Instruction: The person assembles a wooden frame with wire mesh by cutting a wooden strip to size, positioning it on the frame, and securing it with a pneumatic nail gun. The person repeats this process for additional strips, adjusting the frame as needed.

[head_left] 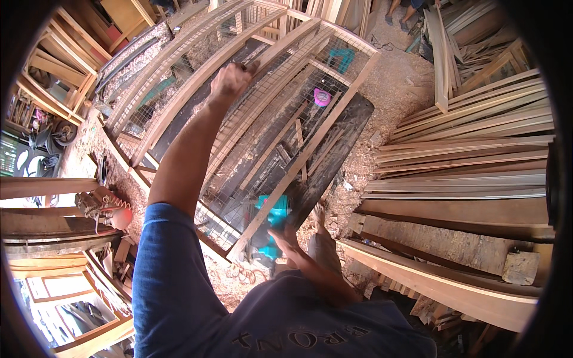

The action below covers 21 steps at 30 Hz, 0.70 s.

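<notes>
A large wooden frame (298,170) with curved slats and wire mesh lies before me over a dark tabletop (358,110). My left arm reaches across it. My left hand (230,82) is closed, its fingers curled at a wide wooden slat (286,45) near the far side; the palm side is hidden. Close to my body, my right hand (283,240) hangs low with fingers apart and nothing seen in it. It is beside a teal plastic stool (273,209) under the frame's near corner. A pink round object (322,97) shows through the mesh.
Long boards (465,155) are stacked along the right. An air compressor (121,218) with a coiled hose stands at left, near a motorbike (48,140). Wood shavings (406,71) cover the floor. Another person's feet (397,21) show at the far right.
</notes>
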Available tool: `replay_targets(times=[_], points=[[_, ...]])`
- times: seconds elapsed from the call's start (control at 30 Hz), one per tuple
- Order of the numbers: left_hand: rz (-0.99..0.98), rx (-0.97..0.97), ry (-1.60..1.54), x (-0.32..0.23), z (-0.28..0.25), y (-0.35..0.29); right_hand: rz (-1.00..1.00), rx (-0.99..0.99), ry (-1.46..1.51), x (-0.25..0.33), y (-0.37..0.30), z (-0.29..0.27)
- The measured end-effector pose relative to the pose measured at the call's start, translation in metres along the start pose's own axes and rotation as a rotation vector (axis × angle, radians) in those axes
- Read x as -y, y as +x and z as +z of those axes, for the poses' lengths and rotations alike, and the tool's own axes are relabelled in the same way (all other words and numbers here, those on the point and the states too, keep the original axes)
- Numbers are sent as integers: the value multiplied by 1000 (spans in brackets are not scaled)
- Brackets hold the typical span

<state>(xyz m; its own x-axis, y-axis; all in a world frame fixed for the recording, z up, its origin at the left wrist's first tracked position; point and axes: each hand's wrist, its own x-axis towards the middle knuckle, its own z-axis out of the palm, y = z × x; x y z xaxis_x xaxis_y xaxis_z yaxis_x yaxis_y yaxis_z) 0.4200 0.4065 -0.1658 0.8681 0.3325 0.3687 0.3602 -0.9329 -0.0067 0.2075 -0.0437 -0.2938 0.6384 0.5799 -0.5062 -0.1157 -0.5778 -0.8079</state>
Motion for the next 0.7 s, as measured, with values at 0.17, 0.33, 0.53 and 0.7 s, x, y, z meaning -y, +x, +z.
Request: replay_targets(times=[0.17, 0.33, 0.53, 0.7], points=[[-44, 201, -99, 7, 14, 6, 116, 3, 338, -5, -89, -29], [-242, 399, -245, -4, -5, 8, -6, -188, 406, -9, -158, -94], [-143, 161, -148, -12, -16, 0, -74, -513, 145, 62, -171, -234], [-384, 192, -478, -30, -64, -10, -167, -435, -292, 196, -202, -344]])
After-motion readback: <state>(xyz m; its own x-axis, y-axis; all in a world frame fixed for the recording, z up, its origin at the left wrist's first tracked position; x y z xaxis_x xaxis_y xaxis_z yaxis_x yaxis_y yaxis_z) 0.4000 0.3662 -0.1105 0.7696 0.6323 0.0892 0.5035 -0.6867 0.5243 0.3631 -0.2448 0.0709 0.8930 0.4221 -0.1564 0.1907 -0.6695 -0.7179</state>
